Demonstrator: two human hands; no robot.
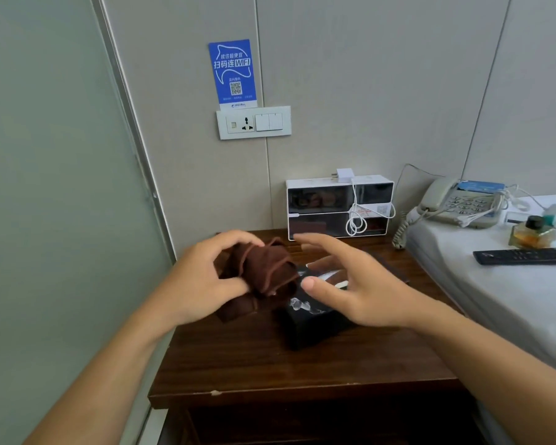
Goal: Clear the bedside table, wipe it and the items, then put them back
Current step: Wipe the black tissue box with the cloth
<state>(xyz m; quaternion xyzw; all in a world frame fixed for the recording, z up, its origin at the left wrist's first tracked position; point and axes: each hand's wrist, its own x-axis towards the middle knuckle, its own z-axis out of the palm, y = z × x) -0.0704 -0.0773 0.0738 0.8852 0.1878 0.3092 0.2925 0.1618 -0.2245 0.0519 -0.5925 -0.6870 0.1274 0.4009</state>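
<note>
Two surfaces concern us: the bed (511,303) at right carries a telephone (459,200), remote (523,255) and bottle (532,234); the bedside table (270,364) bears a white box (337,205) and black tissue box (315,322). Our left hand (203,281) grips a brown cloth (264,271); our right hand (350,284) hovers spread wide over the tissue box.

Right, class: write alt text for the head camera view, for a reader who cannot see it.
A person's left hand grips a brown cloth above a wooden bedside table while the open right hand hovers over a black tissue box. The telephone and remote control lie on the bed.
</note>
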